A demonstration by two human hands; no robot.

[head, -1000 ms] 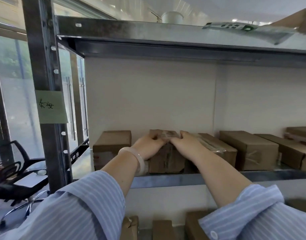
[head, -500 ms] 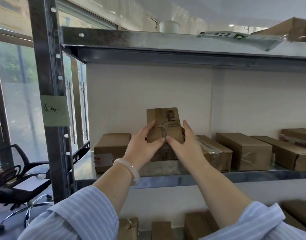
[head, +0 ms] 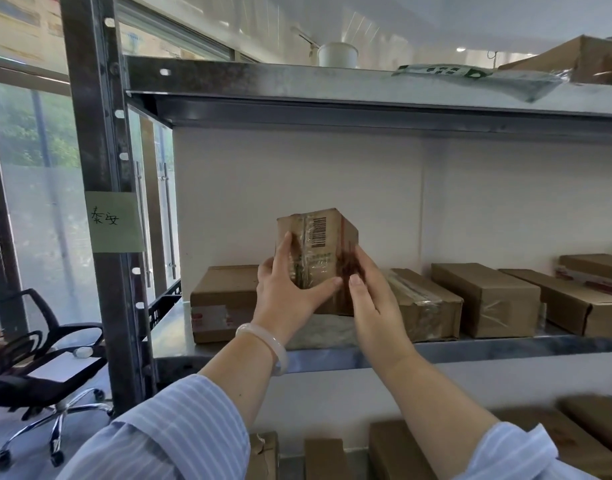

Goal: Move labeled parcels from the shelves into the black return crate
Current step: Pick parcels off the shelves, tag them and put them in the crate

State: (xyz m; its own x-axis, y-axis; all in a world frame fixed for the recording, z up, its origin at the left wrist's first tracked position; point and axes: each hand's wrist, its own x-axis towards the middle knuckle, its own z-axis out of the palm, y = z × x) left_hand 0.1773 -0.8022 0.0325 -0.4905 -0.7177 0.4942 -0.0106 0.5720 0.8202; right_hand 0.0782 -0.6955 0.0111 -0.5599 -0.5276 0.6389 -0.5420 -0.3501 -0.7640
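A small brown cardboard parcel [head: 320, 244] with a barcode label and clear tape stands tilted on end above the middle metal shelf [head: 471, 349]. My left hand [head: 287, 292] grips its left side and bottom. My right hand [head: 367, 292] holds its right side, with a blurred dark smear at the fingertips. Other brown parcels lie on the shelf: one to the left [head: 221, 303], several to the right [head: 484, 299]. A black crate's edge [head: 164, 306] shows just left of the shelf, behind the upright.
The steel upright [head: 100, 168] carries a green handwritten note [head: 114, 221]. The upper shelf [head: 332, 84] holds a white tub, a green-printed bag and a box. More parcels [head: 394, 452] sit on the shelf below. Black office chairs [head: 38, 368] stand at the left.
Both hands lifted the parcel off the shelf row and tipped it upright; it has now turned slightly, showing the barcode face and a side.
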